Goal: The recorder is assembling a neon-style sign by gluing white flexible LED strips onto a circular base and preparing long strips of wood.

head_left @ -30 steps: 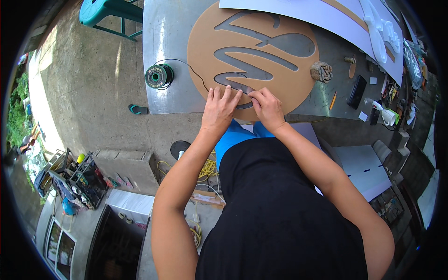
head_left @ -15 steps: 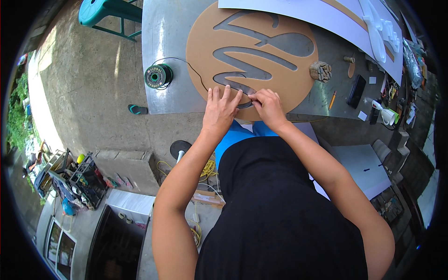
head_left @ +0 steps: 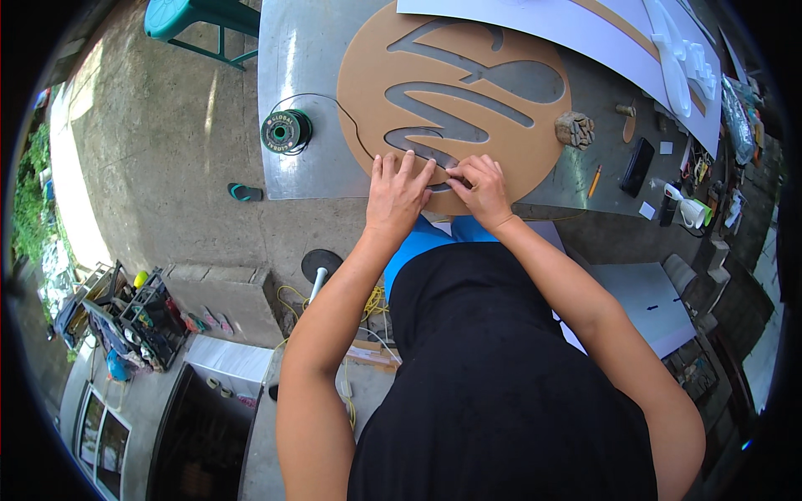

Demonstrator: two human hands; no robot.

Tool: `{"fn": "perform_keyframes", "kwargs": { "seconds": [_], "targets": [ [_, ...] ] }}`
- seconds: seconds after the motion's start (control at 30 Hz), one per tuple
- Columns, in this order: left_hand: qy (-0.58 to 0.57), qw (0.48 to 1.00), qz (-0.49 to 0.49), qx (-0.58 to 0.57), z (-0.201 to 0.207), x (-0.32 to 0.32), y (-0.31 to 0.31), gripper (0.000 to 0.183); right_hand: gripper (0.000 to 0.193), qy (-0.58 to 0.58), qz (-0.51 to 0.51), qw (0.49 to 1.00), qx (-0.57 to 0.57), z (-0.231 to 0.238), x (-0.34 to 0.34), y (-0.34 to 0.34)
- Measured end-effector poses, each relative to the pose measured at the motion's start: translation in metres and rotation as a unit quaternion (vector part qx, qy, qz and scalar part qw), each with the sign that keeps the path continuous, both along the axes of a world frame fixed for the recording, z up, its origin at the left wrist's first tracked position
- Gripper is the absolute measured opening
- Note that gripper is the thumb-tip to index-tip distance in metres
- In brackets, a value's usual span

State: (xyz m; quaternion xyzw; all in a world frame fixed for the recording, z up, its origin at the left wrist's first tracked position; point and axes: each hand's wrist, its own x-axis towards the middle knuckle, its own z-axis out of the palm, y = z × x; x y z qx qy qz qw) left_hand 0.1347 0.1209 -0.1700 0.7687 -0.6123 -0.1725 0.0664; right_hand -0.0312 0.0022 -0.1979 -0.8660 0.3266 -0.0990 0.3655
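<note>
A round brown board (head_left: 528, 159) with curving cut-out shapes lies on the metal table. Dark wire (head_left: 357, 127) runs from a black and green spool (head_left: 286, 132) over the board and into the cut-out near its front edge. My left hand (head_left: 396, 194) rests on the board beside that cut-out, its fingers spread over the wire's path. At the right side of the same cut-out, my right hand (head_left: 482, 189) is closed in a pinch, apparently on the wire; the fingertips hide the exact hold.
The metal table (head_left: 288, 175) also bears a bundle of short sticks (head_left: 575, 129), a pencil (head_left: 595, 181), a phone (head_left: 638, 165) and a white sheet (head_left: 535, 21) overlapping the board. A green stool (head_left: 205, 18) stands at the far left. Yellow cord (head_left: 374, 302) lies on the floor.
The whole view has shifted slightly. Both hands keep their places at the near cut-out, with only a small movement of the right fingers.
</note>
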Motion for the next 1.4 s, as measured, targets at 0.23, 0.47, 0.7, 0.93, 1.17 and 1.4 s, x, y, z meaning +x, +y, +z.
{"fn": "perform_keyframes", "kwargs": {
  "seconds": [0.23, 0.47, 0.7, 0.93, 1.17, 1.4],
  "targets": [
    [0.002, 0.999, 0.023, -0.045, -0.007, 0.001, 0.005, 0.057, 0.016, 0.001, -0.01, 0.999, -0.04, -0.001, 0.002, 0.008],
    [0.05, 0.997, 0.044, -0.049, -0.009, 0.001, 0.008, 0.054, 0.017, 0.013, -0.023, 0.998, -0.049, -0.002, 0.002, 0.011],
    [0.12, 0.989, 0.082, -0.033, -0.007, 0.004, 0.005, 0.059, 0.019, 0.042, -0.05, 0.996, -0.06, 0.001, 0.006, 0.019],
    [0.16, 0.975, 0.137, -0.073, -0.014, 0.018, 0.015, 0.037, 0.019, 0.057, -0.079, 0.994, -0.045, 0.006, 0.008, 0.022],
    [0.097, 0.991, 0.051, -0.079, -0.012, 0.026, 0.027, 0.017, 0.019, 0.063, -0.083, 0.994, -0.037, 0.004, 0.007, 0.025],
    [0.075, 0.991, 0.089, -0.07, -0.015, 0.007, 0.013, 0.019, 0.019, 0.044, -0.092, 0.994, -0.039, -0.001, 0.011, 0.027]
  ]
}}
